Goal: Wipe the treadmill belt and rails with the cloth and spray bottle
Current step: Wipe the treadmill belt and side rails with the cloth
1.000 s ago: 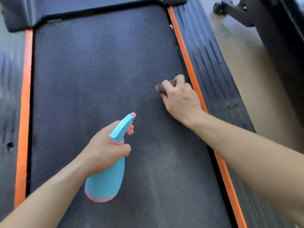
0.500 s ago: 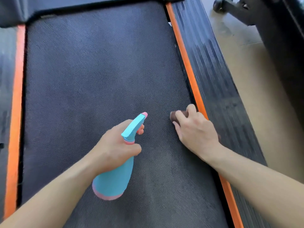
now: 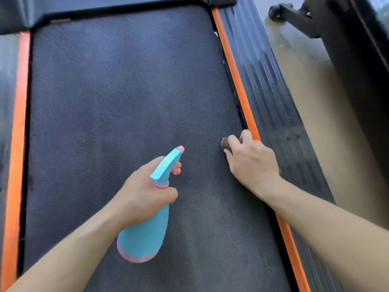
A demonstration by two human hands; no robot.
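Note:
The dark textured treadmill belt (image 3: pixel 117 98) fills the view, edged by an orange strip (image 3: pixel 237 85) and a ribbed black right rail (image 3: pixel 271 95). My left hand (image 3: pixel 145 194) holds a light-blue spray bottle (image 3: pixel 145 232) with a pink nozzle above the belt, a finger at the trigger. My right hand (image 3: pixel 250 163) presses a dark brown cloth (image 3: pixel 225 142) on the belt's right edge, next to the orange strip. Most of the cloth is hidden under the fingers.
A left orange strip (image 3: pixel 16 131) and left rail (image 3: pixel 6 85) run down the other side. The black motor cover (image 3: pixel 105 7) closes the belt's far end. Beige floor (image 3: pixel 328 127) lies right of the treadmill, with a black wheeled frame (image 3: pixel 294 11) standing on it.
My right hand has slid the cloth toward me along the belt's right edge. The left hand and spray bottle kept their pose while the view moved a little.

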